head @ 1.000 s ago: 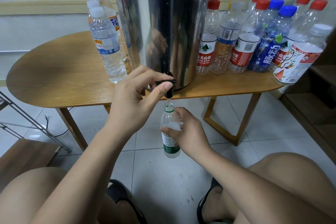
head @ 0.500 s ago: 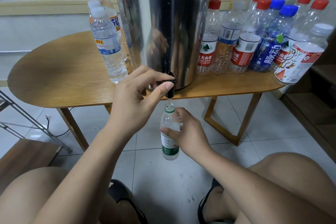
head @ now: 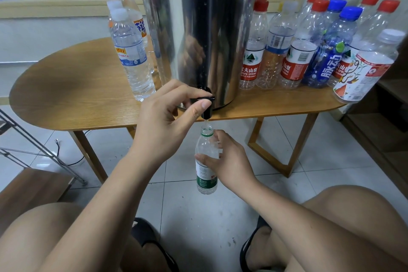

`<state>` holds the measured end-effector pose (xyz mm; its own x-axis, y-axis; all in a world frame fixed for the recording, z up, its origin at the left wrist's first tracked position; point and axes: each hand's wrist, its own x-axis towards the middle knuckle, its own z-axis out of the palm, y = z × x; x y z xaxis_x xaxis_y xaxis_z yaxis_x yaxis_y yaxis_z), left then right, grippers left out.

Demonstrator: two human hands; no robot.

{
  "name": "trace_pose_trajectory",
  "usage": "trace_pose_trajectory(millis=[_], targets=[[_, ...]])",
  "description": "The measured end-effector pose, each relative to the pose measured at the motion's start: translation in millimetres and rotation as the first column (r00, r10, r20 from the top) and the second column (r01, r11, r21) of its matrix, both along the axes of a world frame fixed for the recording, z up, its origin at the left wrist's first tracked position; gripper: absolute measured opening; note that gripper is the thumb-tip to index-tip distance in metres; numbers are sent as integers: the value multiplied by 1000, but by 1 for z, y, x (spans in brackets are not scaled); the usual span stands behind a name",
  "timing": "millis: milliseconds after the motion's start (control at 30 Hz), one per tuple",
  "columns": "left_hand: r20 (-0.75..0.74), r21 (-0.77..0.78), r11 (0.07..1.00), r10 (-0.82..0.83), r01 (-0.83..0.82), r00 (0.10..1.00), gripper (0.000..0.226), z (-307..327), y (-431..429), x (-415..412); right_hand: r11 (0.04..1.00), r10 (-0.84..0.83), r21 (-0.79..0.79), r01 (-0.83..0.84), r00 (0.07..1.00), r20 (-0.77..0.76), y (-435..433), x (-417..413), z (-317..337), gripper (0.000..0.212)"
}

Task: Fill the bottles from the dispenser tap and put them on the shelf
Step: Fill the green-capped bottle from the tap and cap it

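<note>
On my left hand (head: 163, 130) the fingers (head: 183, 93) and thumb pinch the black plastic tap lever (head: 202, 99). My right hand (head: 231, 163) curls its fingers round a small clear ribbed bottle (head: 206, 181) with a green label. Its open neck sits just under the spout, at 6 o'clock. The smooth steel dispenser (head: 198, 28) stands on the oval wood-grain bench (head: 66, 95). Capped plastic bottles (head: 309, 55) crowd its 3 o'clock, and taller bottles (head: 132, 57) its 9.

Your left fingers (head: 181, 91) pinch a glossy black plastic tap (head: 207, 113), behind them a mirror-polished steel dispenser (head: 198, 28), below them a clear smooth plastic bottle (head: 206, 180).
</note>
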<state>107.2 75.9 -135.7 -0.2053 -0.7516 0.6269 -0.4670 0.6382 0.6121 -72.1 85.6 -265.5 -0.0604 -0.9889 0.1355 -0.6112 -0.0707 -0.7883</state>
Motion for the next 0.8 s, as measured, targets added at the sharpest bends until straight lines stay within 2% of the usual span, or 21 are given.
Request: trace_pose_trajectory(millis=[800], targets=[[18,-34,999,6,-6,1000,13,0,-2,1,1000,15,-20,-15,1000,23,-3,-2,-4,57]])
